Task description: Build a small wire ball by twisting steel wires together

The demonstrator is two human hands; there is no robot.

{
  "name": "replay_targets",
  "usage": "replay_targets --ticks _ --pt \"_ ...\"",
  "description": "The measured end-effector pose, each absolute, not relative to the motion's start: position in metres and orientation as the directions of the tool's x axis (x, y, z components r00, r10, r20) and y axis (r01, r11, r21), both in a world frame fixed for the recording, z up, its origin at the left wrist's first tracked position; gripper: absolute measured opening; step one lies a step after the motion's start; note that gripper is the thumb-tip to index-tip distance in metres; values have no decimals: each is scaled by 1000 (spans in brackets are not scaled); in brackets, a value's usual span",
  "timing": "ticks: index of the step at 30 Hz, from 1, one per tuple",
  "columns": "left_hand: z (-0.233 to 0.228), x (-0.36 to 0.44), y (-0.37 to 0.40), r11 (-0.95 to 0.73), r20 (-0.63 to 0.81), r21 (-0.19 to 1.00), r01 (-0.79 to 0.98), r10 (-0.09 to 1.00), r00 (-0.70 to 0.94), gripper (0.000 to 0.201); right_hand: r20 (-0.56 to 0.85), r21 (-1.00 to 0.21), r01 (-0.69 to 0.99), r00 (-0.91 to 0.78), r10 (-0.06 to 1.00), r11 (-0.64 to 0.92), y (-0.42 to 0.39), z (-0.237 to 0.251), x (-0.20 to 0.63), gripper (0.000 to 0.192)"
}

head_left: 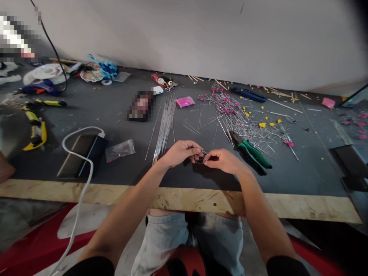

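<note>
Both hands meet over the dark tabletop near its front edge, around a small ring of thin bent wire [200,163]. My left hand [184,152] pinches the ring's left side, fingers closed. On its right side, the fingertips of my right hand [220,160] are pressed together on the same wire. A bundle of long straight wires [166,122] lies just left of and beyond my left hand. Green-handled pliers [253,153] rest to the right of my right hand, jaws toward the wire pile. The exact bends between my fingers are partly hidden.
Beyond the pliers spreads a pile of wire pieces with pink bits [227,101]. A pink packet [185,101] lies at the middle. On the left are a power bank [83,155] with a white cable, a plastic bag [120,150] and a yellow cutter [37,134].
</note>
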State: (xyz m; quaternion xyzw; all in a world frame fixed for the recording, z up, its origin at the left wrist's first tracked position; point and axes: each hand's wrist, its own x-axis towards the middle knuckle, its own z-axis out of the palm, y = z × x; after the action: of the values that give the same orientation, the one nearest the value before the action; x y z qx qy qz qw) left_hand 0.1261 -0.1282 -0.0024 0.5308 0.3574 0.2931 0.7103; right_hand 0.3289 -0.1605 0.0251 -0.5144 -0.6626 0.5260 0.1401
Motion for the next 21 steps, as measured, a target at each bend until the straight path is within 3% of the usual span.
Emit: replay_targets --ticks 9,21 --pt "-2 131 -130 149 -139 989 7 899 416 18 -192 -817 574 -192 963 -48 -160 11 326 23" --pt "-13 149 -143 143 -107 965 -221 980 167 27 -91 -892 441 37 995 -98 -159 -1 312 25"
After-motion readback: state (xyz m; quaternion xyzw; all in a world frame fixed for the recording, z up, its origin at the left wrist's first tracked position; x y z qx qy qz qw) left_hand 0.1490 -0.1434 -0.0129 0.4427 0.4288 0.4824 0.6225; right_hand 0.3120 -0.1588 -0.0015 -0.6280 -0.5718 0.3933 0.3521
